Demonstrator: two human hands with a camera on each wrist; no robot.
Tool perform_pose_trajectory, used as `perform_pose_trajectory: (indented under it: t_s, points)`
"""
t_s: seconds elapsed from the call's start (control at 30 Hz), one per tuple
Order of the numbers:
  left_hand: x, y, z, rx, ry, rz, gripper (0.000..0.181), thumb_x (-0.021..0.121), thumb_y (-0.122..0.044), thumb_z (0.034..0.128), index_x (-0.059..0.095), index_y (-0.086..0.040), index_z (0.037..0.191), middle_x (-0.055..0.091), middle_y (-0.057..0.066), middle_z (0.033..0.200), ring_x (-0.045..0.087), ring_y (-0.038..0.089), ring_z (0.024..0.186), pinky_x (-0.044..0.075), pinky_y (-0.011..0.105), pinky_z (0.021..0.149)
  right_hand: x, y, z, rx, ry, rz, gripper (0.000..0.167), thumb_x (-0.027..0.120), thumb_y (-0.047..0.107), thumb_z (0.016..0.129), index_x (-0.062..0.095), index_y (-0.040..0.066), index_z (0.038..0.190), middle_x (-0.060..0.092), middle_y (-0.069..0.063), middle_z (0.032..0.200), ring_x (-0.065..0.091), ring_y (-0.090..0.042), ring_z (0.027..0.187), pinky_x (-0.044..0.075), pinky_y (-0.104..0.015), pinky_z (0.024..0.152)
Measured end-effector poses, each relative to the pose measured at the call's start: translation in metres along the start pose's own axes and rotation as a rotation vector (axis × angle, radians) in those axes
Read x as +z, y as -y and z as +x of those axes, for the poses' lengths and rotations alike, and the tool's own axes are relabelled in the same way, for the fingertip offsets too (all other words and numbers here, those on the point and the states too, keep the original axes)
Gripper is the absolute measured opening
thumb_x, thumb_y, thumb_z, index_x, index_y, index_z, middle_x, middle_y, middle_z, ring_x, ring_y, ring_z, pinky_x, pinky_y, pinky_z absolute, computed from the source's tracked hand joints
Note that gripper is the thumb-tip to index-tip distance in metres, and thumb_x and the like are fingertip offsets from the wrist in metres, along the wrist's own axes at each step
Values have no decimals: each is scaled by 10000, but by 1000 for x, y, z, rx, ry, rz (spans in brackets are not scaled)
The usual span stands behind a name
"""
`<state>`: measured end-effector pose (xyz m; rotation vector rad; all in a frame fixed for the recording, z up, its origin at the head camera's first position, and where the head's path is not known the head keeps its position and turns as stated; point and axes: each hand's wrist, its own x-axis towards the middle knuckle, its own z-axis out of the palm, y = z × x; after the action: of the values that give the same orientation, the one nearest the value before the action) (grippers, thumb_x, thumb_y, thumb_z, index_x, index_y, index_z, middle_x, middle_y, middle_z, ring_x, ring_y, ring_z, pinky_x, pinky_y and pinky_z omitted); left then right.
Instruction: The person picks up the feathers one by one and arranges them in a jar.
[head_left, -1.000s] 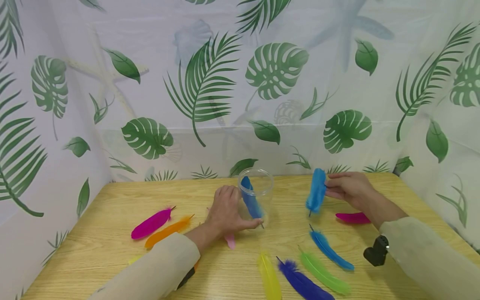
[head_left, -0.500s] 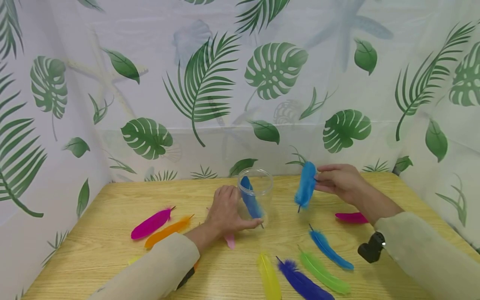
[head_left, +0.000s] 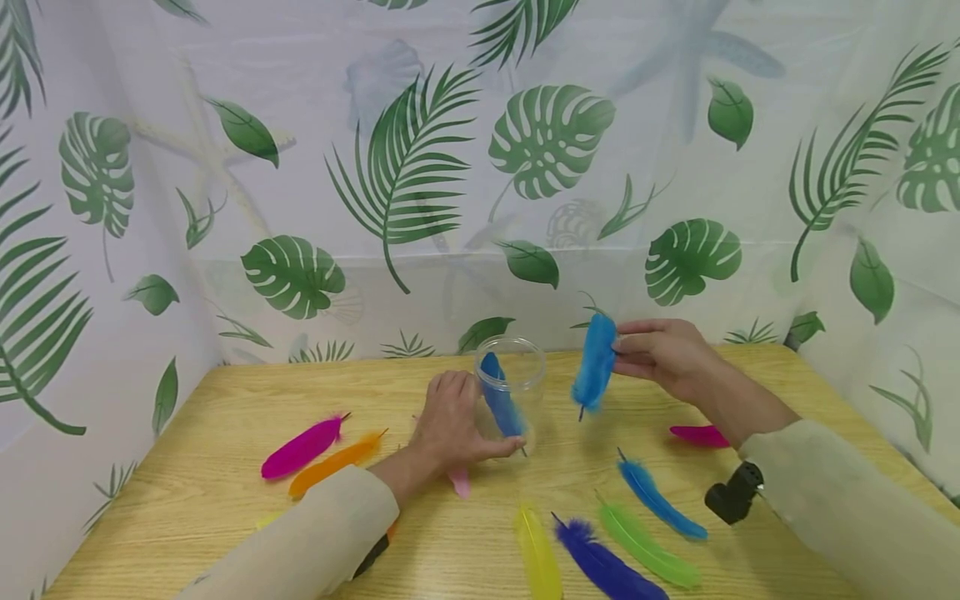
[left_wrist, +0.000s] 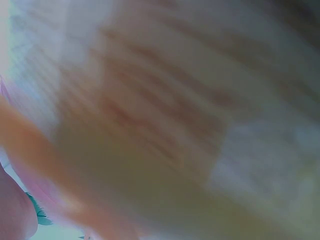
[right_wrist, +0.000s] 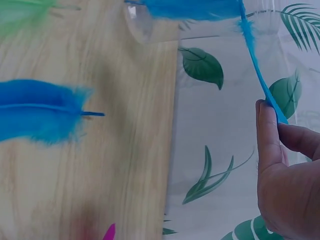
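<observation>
A clear plastic cup [head_left: 529,408] stands upright near the back of the table, with a blue feather [head_left: 500,400] leaning inside it. My left hand [head_left: 453,421] grips the cup's left side, its thumb low across the front. Right of the cup, my right hand [head_left: 667,358] pinches a light blue feather [head_left: 595,360] by its edge in the air, quill pointing down. In the right wrist view this pinched feather [right_wrist: 260,75] appears edge-on between thumb and fingers [right_wrist: 268,135], apart from the cup [right_wrist: 142,25]. The left wrist view is blurred.
On the wooden table [head_left: 247,400] lie magenta [head_left: 303,447] and orange [head_left: 337,464] feathers at left, a pink one [head_left: 460,481] by the left hand, and yellow [head_left: 537,554], dark blue [head_left: 603,562], green [head_left: 648,546], blue [head_left: 660,500] and magenta [head_left: 699,435] ones towards the right.
My right hand has moved left and slightly up with the light blue feather, bringing it closer to the cup. The left hand and the cup have stayed in place.
</observation>
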<state>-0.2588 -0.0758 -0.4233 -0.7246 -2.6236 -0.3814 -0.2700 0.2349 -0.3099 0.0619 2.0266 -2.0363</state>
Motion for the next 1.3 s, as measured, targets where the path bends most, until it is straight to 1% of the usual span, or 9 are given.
perform_pose_trajectory:
  t_s: [0.1,0.2,0.27,0.5,0.67,0.83,1.0,1.17,1.3]
  points:
    - [0,-1,0,0,2,11,936,665,-782,696,538,-22,1228,601,82,1099,498,282,1116,358,453,1053,3,6,0,-20,-2,25,510,568,15,985,356,-89,1437,701,3,902,748,-136,829,590,-280,795]
    - [-1,-1,0,-4,5,1,933,674,-775,696,539,-19,1225,600,85,1095,492,286,1112,351,456,1055,6,12,0,-29,-9,59,426,572,20,986,421,-51,1377,701,-1,913,750,-144,839,590,-283,800]
    - [-1,-1,0,-7,8,-6,924,680,-769,695,541,-19,1218,600,86,1093,490,287,1111,350,456,1055,10,17,0,-33,-13,77,406,579,26,985,438,-34,1361,695,-2,933,749,-145,850,588,-283,808]
    - [-2,-1,-1,-1,9,-6,876,683,-765,695,545,-25,1144,588,83,1051,486,284,1080,359,445,1025,28,32,2,-77,-8,129,569,563,20,990,308,-69,1490,663,-2,976,734,-120,853,586,-263,809]
    - [-3,-1,-1,2,11,-14,920,678,-765,700,539,-16,1216,600,94,1084,489,290,1104,359,454,1040,45,39,4,-122,-47,156,539,565,15,987,338,-71,1468,678,-1,946,735,-114,835,586,-265,799]
    - [-2,-1,0,5,11,-12,943,673,-774,702,525,-22,1251,599,90,1103,490,287,1124,358,456,1054,62,40,7,-180,-88,140,487,557,0,987,380,-95,1431,626,-69,1026,732,-121,833,585,-276,805]
    - [-1,0,0,5,10,-19,955,679,-773,701,511,-40,1289,601,84,1117,494,281,1128,357,455,1060,75,36,12,-191,-93,105,415,562,4,986,429,-91,1368,582,-119,1092,731,-130,842,584,-291,816]
    - [-1,0,0,1,7,-25,967,685,-767,699,506,-38,1308,599,81,1109,494,278,1123,357,450,1059,76,32,14,-164,-73,107,375,576,9,983,445,-41,1331,637,-186,1179,747,-166,899,570,-314,857]
    - [-2,-1,-1,-1,4,-34,960,695,-754,700,510,-41,1315,603,84,1110,498,284,1128,359,452,1062,71,30,11,-156,-45,149,369,585,-4,974,439,-28,1312,720,-135,1078,751,-185,920,564,-316,875]
